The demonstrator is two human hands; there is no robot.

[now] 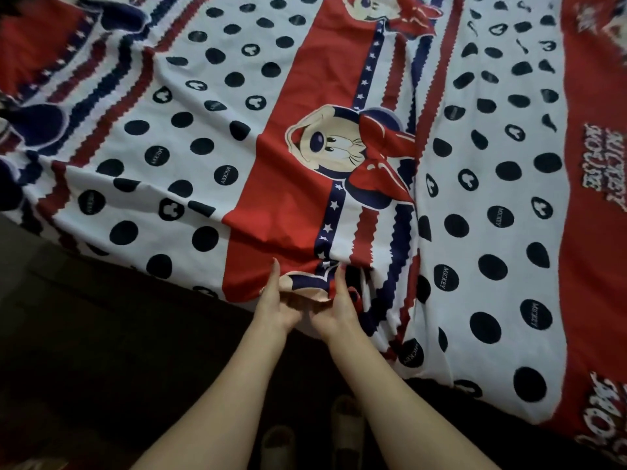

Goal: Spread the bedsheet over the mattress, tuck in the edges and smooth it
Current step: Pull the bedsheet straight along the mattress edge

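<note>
A bedsheet (210, 137) in red, white and navy, with dark dots and cartoon mouse prints, lies across the mattress and fills most of the view. It is creased, with folds running toward the near edge. At that near edge my left hand (276, 300) and my right hand (336, 307) sit side by side, both gripping the hem on the red stripe, fingers curled under the cloth and thumbs on top. The mattress itself is hidden under the sheet.
Dark floor (101, 351) lies along the near side of the bed. My two feet in pale slippers (325, 432) stand close to the bed edge, below my forearms. The sheet hangs over the edge at the lower right.
</note>
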